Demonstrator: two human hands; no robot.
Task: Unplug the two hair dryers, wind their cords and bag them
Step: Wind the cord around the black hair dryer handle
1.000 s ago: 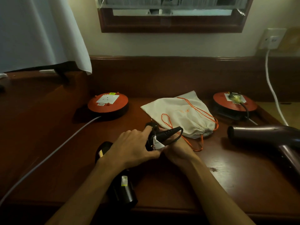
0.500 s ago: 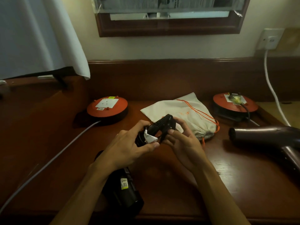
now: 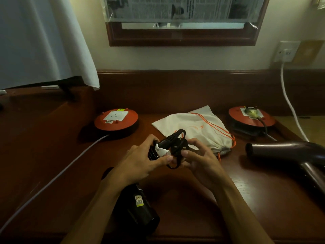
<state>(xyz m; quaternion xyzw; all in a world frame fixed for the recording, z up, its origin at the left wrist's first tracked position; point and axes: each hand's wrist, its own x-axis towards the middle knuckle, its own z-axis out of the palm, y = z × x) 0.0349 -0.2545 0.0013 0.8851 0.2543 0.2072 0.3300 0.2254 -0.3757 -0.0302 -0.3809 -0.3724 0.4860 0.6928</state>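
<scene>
Above the worktop point(image 3: 184, 199), the left hand point(image 3: 140, 162) grips the wound black cord point(image 3: 173, 165); the right hand point(image 3: 202, 159) pinches its plug point(image 3: 179, 146), near the bag point(image 3: 198, 131).

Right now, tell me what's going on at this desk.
A person is winding the black hair dryer's cord: the left hand holds the bundle and the right hand grips the plug end. The brown hair dryer lies at the right, its cord seemingly plugged into the right-hand orange reel. The cloth bag lies behind the hands.
</scene>
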